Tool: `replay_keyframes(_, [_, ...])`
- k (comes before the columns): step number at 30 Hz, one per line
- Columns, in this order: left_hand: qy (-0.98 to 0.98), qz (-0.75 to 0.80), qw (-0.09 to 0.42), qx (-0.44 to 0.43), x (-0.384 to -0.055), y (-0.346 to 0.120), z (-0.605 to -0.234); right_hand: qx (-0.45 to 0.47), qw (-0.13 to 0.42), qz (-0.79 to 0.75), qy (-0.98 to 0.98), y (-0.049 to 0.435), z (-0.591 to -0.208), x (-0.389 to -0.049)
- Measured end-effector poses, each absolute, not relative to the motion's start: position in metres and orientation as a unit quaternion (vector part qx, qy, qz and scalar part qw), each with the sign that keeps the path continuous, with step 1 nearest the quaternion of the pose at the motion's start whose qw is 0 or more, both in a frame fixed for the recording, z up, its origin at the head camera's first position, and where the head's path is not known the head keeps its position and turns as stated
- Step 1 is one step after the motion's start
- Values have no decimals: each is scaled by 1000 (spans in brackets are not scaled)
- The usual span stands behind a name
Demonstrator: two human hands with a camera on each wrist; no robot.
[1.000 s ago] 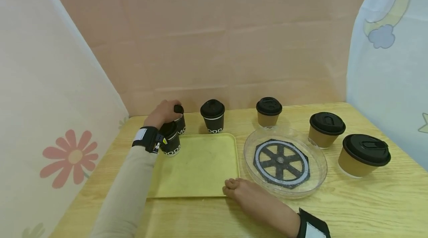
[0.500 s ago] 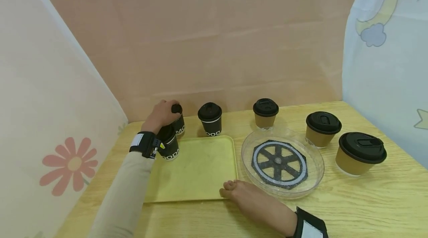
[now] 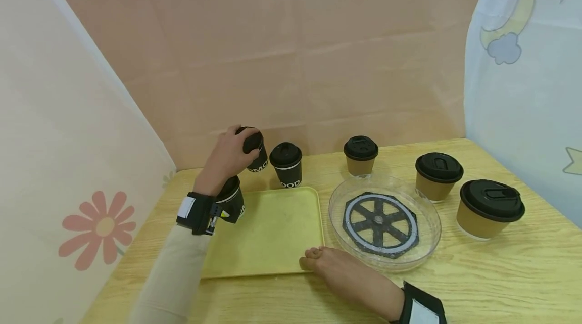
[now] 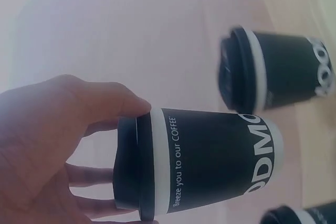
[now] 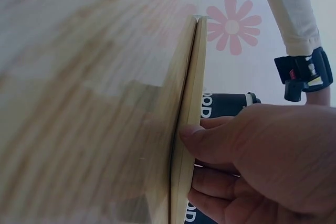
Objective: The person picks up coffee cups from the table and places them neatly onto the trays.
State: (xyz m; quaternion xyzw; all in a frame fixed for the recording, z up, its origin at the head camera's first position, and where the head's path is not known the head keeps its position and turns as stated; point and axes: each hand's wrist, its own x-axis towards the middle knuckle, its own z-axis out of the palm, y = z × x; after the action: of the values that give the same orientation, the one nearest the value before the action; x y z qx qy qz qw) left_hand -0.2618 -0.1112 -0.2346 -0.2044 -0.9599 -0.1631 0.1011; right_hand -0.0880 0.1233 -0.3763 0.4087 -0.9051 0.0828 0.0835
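My left hand point(image 3: 227, 157) grips a black paper coffee cup point(image 4: 207, 156) by its black lid, thumb on one side and fingers on the other. White lettering runs round this cup point(image 3: 258, 159), which appears raised off the table. Under the left wrist, a second black coffee cup point(image 3: 234, 207) stands at the left of a yellow tray point(image 3: 273, 233). A third black cup point(image 3: 289, 170) is just right of the held one, behind the tray. At the tray's near right corner, my right hand point(image 3: 334, 266) pinches the tray's edge point(image 5: 184, 166) between thumb and fingers.
Right of the tray lies a round clear dish point(image 3: 432, 243) with a dark spoked pattern. Beyond and beside it stand brown lidded cups: a small one point(image 3: 360, 162), a medium one point(image 3: 434, 190) and a large one point(image 3: 482, 218). Cloth walls border the wooden table point(image 3: 514, 278).
My left hand has lifted the black coffee cup from behind the tray and carried it up and to the right, towards the neighbouring cup. The right hand stays on the tray's corner.
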Motion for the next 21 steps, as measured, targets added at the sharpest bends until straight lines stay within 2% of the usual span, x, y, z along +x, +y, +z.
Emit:
replay_keyframes(9, [-937, -185, 185, -232, -224, -110, -234, 414, 96, 71, -902, 122, -378, -89])
replay_keyframes(21, [-933, -196, 202, -222, -177, -123, -238, 424, 112, 38, -898, 124, -373, -88])
